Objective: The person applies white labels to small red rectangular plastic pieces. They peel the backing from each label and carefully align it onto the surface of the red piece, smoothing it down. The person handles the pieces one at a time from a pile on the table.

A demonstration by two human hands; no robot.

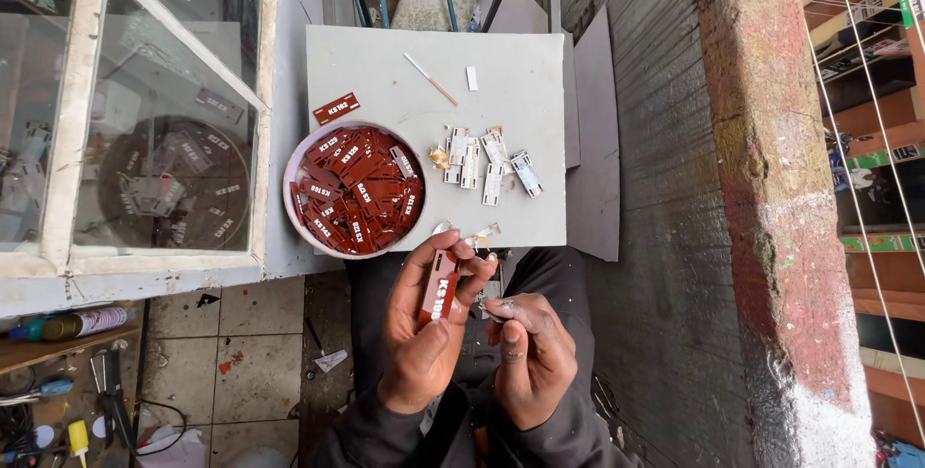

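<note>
At your far left stands a glass display case (145, 121) with a pale wooden frame, its right edge close beside the grey board (501, 111) that serves as your work surface. Below the case the tiled floor (241, 362) shows scraps and, at the left margin, a few tools.

On the board's left edge sits a round white bowl (353, 189), its rim hanging slightly past the board's left and front edges, heaped with dark red rectangular tags. One loose red tag (336, 107) lies just above the bowl. Right of the bowl there is a scatter of small silver-white metal clips (487, 167) near the board's middle, and above them a thin stick (430, 79) and a small white piece (471, 78). The upper left and right parts of the board are bare.

Below the board's front edge, over your lap, your left hand (424, 333) grips a single red tag (439, 287) upright, fingers curled round its sides and thumb on its lower face. Just beside it, your right hand (530, 357) is closed, fingertips pinching a small silvery piece (493, 310) near the tag. The hands almost touch.

To your right, a grey sheet (593, 169) leans past the board's edge, then a grey ribbed wall (655, 237) and a worn red pillar (780, 198).
</note>
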